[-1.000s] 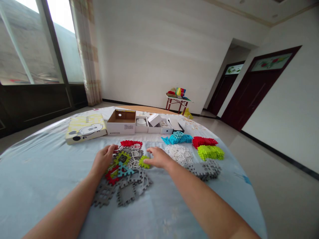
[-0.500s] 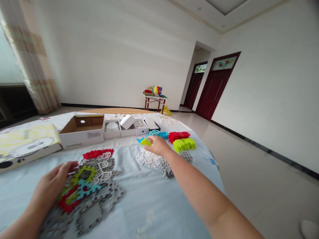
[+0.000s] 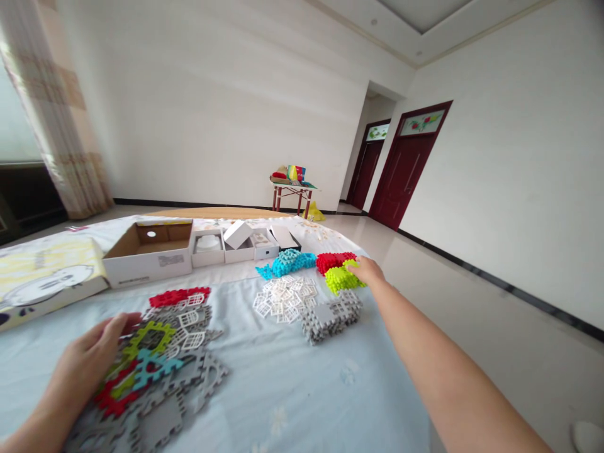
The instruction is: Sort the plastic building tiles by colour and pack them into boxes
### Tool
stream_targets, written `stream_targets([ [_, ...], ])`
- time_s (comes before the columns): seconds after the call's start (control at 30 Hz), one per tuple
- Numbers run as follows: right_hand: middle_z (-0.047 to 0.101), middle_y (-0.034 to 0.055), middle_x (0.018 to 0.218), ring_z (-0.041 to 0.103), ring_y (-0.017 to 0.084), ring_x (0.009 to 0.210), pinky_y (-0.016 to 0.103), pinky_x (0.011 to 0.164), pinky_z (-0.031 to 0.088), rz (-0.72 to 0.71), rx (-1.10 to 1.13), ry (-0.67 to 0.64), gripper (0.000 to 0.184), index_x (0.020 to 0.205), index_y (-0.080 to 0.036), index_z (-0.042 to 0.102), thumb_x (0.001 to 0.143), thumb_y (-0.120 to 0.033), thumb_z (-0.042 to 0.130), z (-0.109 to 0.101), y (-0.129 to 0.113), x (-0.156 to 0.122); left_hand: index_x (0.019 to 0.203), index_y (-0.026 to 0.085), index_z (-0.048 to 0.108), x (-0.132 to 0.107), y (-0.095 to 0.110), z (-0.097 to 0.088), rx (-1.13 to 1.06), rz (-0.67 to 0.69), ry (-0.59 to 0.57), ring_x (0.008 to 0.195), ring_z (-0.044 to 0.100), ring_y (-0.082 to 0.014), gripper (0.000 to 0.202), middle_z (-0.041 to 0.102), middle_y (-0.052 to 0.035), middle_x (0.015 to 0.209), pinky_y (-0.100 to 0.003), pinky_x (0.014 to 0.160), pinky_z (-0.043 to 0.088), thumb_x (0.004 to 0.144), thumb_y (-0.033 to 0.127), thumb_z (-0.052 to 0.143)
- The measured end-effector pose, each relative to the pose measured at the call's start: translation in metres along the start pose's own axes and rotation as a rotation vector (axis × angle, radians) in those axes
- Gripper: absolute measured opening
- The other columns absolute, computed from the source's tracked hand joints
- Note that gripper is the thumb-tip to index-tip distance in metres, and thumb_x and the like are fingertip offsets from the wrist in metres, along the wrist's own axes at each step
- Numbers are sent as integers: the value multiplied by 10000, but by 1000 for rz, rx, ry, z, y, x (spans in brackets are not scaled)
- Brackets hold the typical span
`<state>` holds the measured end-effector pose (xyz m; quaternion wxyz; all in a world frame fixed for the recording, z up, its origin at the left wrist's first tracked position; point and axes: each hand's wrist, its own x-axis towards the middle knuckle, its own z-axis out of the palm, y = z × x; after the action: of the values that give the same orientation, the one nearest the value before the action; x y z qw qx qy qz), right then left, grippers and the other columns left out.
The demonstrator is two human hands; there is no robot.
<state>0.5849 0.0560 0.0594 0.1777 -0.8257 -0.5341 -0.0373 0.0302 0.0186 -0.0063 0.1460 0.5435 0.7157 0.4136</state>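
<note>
My right hand [image 3: 367, 270] is stretched far out to the lime green stack of toothed plastic tiles [image 3: 340, 279], its fingers closed on a green tile [image 3: 353, 265] at the stack's right side. My left hand [image 3: 89, 362] rests with fingers spread on the mixed heap of grey, green, red and blue tiles [image 3: 160, 365] at the near left. Sorted piles lie between: red [image 3: 334, 260], blue [image 3: 289, 262], white [image 3: 283, 296] and grey [image 3: 329, 316].
All lies on a pale blue cloth [image 3: 292, 384]. An open cardboard box [image 3: 148, 251], small white boxes [image 3: 236, 242] and a yellow flat box [image 3: 42, 277] stand along the back. The cloth's right edge drops to the floor. A small table [image 3: 291, 187] stands by the far wall.
My right hand picked a green tile from the mixed heap and carried it right, past the white pile, to the lime green stack. The view swung right. My left hand stayed on the heap.
</note>
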Motion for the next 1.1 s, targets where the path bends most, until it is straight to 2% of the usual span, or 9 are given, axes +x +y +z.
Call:
stream_targets([
  [0.13, 648, 86, 1033, 577, 207, 984, 274, 802, 409, -41, 29, 93, 345, 1048, -191, 613, 800, -402, 502, 5, -8, 3, 832, 203, 663, 0, -2, 0, -129, -66, -41, 895, 625, -262, 402, 714, -39, 852, -383, 913, 423, 722, 503, 418],
  [0.27, 647, 90, 1038, 583, 188, 963, 267, 836, 411, -202, 148, 150, 308, 1057, -167, 612, 810, -303, 488, 7, -41, -6, 863, 170, 664, -6, 2, 3, -166, -52, -28, 856, 626, -242, 416, 708, -43, 841, -336, 827, 463, 722, 492, 443],
  [0.4, 648, 87, 1021, 599, 185, 922, 288, 821, 437, -480, 351, 120, 298, 1046, -160, 611, 797, -276, 496, 12, -103, -38, 849, 165, 672, -13, 12, 10, -190, -20, 19, 834, 625, -220, 448, 700, -44, 841, -295, 779, 472, 737, 502, 398],
  [0.57, 652, 88, 983, 586, 188, 927, 310, 846, 435, -836, 490, -88, 256, 994, -149, 630, 765, -235, 554, 23, -189, -104, 884, 158, 670, -18, 17, 18, -250, 20, 33, 863, 614, -223, 464, 695, -52, 863, -298, 771, 468, 751, 508, 397],
  [0.67, 656, 73, 965, 580, 181, 930, 308, 866, 425, -974, 546, -215, 224, 959, -161, 643, 751, -215, 580, 35, -231, -142, 914, 142, 661, -14, 13, 18, -323, 12, 43, 888, 613, -230, 482, 690, -73, 882, -308, 747, 475, 760, 508, 388],
  [0.77, 651, 65, 1003, 564, 181, 975, 312, 910, 399, -1048, 562, -300, 238, 980, -177, 641, 750, -203, 583, 47, -264, -170, 913, 136, 663, -9, 5, 14, -357, -10, 78, 890, 618, -233, 483, 690, -87, 892, -312, 733, 477, 763, 500, 382],
  [0.9, 620, 73, 1074, 531, 206, 1038, 335, 944, 375, -1125, 512, -370, 380, 1082, -187, 608, 721, -303, 630, 61, -294, -193, 906, 140, 666, -5, -2, 6, -345, -21, 136, 883, 620, -241, 482, 689, -95, 903, -331, 745, 478, 756, 498, 381],
  [1.0, 595, 99, 1077, 523, 230, 1041, 350, 936, 382, -1112, 463, -417, 515, 1129, -172, 585, 658, -356, 686, 67, -301, -198, 900, 136, 666, -5, -3, 2, -324, -28, 153, 867, 621, -244, 481, 690, -99, 883, -344, 765, 476, 751, 489, 375],
  [1.1, 552, 115, 1090, 514, 242, 1035, 351, 915, 396, -1016, 478, -442, 679, 1160, -164, 562, 553, -391, 763, 68, -297, -196, 880, 134, 668, -6, 0, 1, -313, -19, 154, 856, 623, -243, 484, 691, -98, 871, -345, 772, 477, 748, 489, 365],
])
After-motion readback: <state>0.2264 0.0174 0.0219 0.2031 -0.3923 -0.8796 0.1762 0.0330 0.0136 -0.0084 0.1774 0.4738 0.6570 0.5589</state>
